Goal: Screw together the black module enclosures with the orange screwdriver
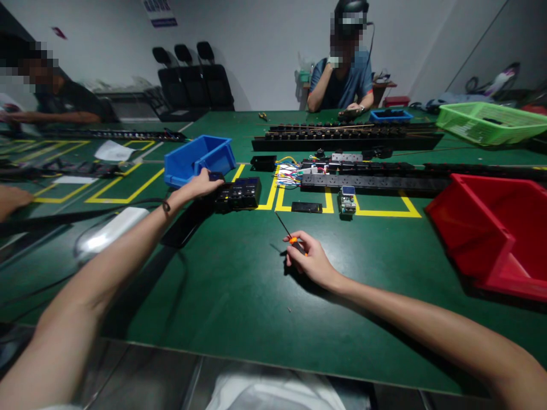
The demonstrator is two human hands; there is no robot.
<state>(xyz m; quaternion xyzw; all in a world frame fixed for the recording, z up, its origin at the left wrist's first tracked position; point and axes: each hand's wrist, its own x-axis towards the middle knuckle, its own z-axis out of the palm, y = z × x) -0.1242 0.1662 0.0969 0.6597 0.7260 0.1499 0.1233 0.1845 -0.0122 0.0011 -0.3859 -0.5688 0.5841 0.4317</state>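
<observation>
My right hand (310, 259) is closed around a screwdriver (298, 245) with an orange and black handle, its thin shaft pointing up and left above the green table. My left hand (204, 185) reaches forward beside a blue bin (182, 165). Its fingers close on a small black plastic block (216, 177), partly hidden by the hand. Just right of it sits a group of black modules (240, 193). A flat black plate (306, 207) and a small circuit board with a screen (347, 202) lie ahead of the screwdriver.
Behind them runs a long black socket strip (367, 183) with a bundle of coloured wires (289, 175). A red bin (482, 233) stands at right, a green basket (491, 122) farther back. A white device (113, 230) lies left. Co-workers sit across and at left.
</observation>
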